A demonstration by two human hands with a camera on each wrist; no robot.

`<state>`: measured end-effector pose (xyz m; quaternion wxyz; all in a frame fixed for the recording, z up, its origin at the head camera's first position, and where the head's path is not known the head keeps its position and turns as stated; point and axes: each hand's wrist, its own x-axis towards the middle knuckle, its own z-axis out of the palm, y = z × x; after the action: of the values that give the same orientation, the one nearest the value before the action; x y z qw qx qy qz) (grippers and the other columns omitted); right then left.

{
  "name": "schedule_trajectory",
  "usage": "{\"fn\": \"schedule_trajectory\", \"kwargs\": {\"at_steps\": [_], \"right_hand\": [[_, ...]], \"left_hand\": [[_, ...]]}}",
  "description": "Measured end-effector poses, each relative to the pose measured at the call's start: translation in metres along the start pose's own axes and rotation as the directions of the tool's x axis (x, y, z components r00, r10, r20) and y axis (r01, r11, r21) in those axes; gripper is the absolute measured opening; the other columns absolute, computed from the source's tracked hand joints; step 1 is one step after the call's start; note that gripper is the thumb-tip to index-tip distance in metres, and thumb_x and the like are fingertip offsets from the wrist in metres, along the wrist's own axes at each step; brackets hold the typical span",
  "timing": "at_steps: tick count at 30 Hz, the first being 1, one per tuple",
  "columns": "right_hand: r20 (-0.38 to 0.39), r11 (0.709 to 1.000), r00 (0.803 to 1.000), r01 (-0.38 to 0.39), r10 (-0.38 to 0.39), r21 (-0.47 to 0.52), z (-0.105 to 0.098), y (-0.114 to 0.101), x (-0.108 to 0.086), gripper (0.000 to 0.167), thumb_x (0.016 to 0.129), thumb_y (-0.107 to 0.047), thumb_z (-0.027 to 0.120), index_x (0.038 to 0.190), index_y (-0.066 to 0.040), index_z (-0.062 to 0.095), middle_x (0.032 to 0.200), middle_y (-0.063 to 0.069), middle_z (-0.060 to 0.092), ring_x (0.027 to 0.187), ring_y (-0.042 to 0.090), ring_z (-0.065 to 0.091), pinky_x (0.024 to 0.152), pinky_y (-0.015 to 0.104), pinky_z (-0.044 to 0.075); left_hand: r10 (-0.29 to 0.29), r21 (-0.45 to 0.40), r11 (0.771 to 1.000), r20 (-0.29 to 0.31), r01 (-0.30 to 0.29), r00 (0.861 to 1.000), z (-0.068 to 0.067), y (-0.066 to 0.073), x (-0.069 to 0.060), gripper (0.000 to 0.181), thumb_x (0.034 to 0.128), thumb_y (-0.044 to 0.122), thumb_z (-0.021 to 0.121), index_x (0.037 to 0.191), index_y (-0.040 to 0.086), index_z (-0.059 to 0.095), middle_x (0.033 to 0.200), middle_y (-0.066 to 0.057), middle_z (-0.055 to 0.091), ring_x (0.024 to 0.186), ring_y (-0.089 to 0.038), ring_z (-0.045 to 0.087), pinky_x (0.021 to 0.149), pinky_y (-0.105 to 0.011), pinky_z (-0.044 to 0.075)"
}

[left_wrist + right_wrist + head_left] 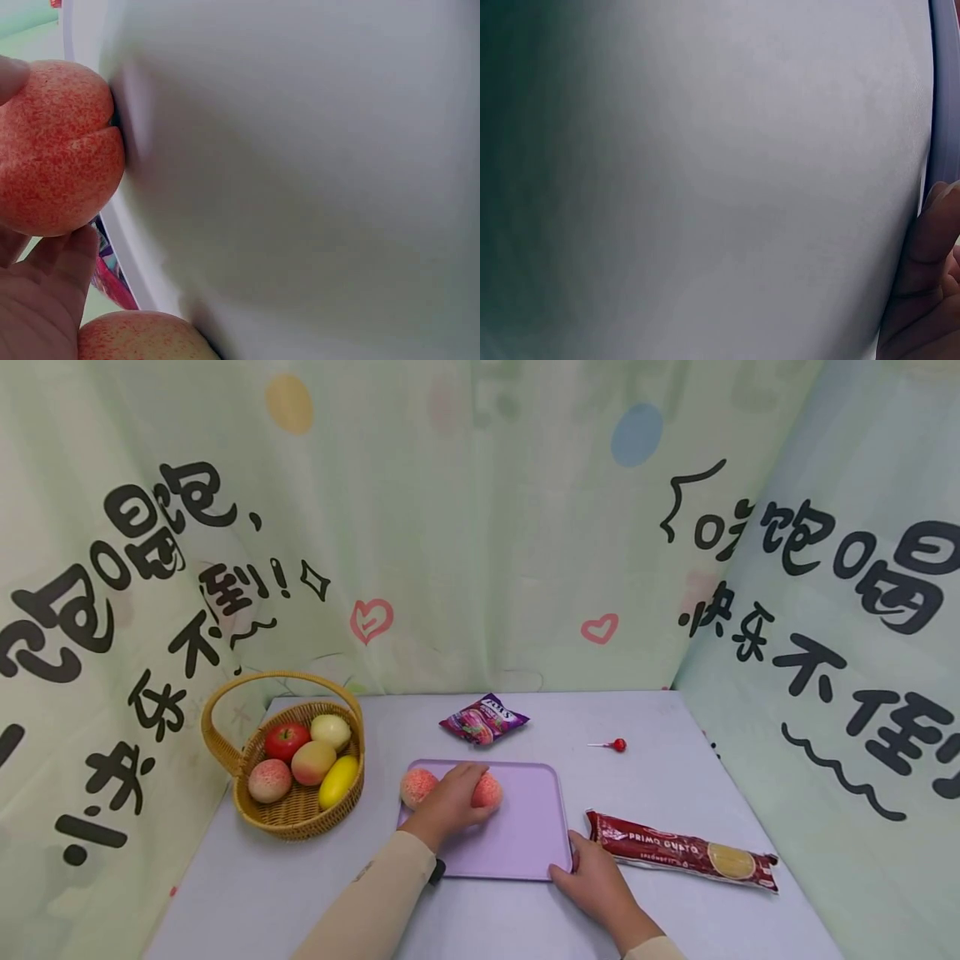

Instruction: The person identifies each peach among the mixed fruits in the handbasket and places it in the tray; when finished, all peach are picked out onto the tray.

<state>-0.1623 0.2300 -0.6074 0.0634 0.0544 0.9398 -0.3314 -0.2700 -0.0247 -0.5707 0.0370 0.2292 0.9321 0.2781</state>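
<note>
My left hand (452,803) reaches over a lavender tray (527,827) and grips a speckled pink peach (489,791). In the left wrist view, thumb and fingers lie on either side of this peach (56,150), which sits at or just above the tray surface; I cannot tell which. A second peach (417,787) rests at the tray's far left, beside the back of that hand. My right hand (596,878) holds the tray's near right corner. The right wrist view shows its fingers (935,232) against the tray's edge.
A wicker basket (288,827) with an arched handle stands at the left, holding several fruits. Behind the tray lies a purple snack bag (483,719). A red lollipop (618,745) and a red spaghetti packet (678,849) lie to the right. Printed curtains enclose the table.
</note>
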Motion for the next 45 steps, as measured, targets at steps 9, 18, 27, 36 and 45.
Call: {"fn": "schedule_trajectory", "kwargs": {"at_steps": [9, 18, 27, 36, 45], "right_hand": [[-0.013, 1.000, 1.000, 0.022, -0.022, -0.002, 0.001, 0.001, 0.000, 0.075, 0.083, -0.032, 0.083, 0.141, 0.007, 0.055, 0.071, 0.000, 0.056, 0.066, 0.013, 0.049, 0.061, 0.028, 0.044], [0.012, 1.000, 1.000, -0.001, 0.001, -0.009, 0.000, 0.002, 0.001, 0.077, 0.083, -0.034, 0.083, 0.143, 0.006, 0.054, 0.073, 0.000, 0.058, 0.068, 0.014, 0.052, 0.064, 0.030, 0.047], [0.023, 1.000, 1.000, -0.012, 0.013, -0.024, -0.002, -0.001, 0.001, 0.078, 0.084, -0.035, 0.082, 0.144, 0.006, 0.053, 0.073, 0.000, 0.058, 0.069, 0.014, 0.052, 0.065, 0.030, 0.048], [0.019, 0.999, 1.000, -0.009, 0.009, -0.031, -0.002, 0.000, 0.001, 0.078, 0.084, -0.034, 0.082, 0.144, 0.007, 0.052, 0.073, 0.001, 0.058, 0.068, 0.015, 0.051, 0.065, 0.030, 0.047], [0.024, 0.999, 1.000, 0.012, -0.012, -0.037, -0.001, 0.001, 0.003, 0.079, 0.082, -0.033, 0.084, 0.142, 0.008, 0.053, 0.074, 0.000, 0.059, 0.071, 0.014, 0.053, 0.071, 0.033, 0.052]], "left_hand": [[-0.025, -0.019, 1.000, 0.011, 0.025, 1.000, 0.001, -0.002, 0.002, 0.073, 0.0895, 0.037, 0.079, 0.151, 0.012, 0.049, 0.150, -0.006, 0.053, 0.139, -0.023, 0.050, 0.115, -0.040, 0.044], [-0.044, 0.001, 0.999, 0.029, 0.043, 0.999, -0.002, -0.001, 0.002, 0.076, 0.0887, 0.038, 0.080, 0.153, 0.014, 0.047, 0.152, -0.004, 0.051, 0.141, -0.022, 0.049, 0.116, -0.040, 0.043], [-0.023, 0.031, 0.999, 0.036, 0.022, 0.999, -0.012, 0.002, -0.001, 0.074, 0.0888, 0.042, 0.080, 0.151, 0.015, 0.050, 0.150, -0.003, 0.052, 0.140, -0.023, 0.049, 0.116, -0.042, 0.043], [0.083, 0.127, 0.988, 0.070, -0.091, 0.994, -0.033, 0.001, -0.005, 0.072, 0.0916, 0.044, 0.076, 0.151, 0.015, 0.050, 0.150, -0.003, 0.051, 0.140, -0.022, 0.048, 0.116, -0.040, 0.044], [0.108, 0.241, 0.963, 0.078, -0.124, 0.991, -0.055, -0.003, -0.019, 0.071, 0.0916, 0.044, 0.075, 0.152, 0.018, 0.049, 0.151, -0.003, 0.054, 0.141, -0.021, 0.049, 0.116, -0.040, 0.044]]}}
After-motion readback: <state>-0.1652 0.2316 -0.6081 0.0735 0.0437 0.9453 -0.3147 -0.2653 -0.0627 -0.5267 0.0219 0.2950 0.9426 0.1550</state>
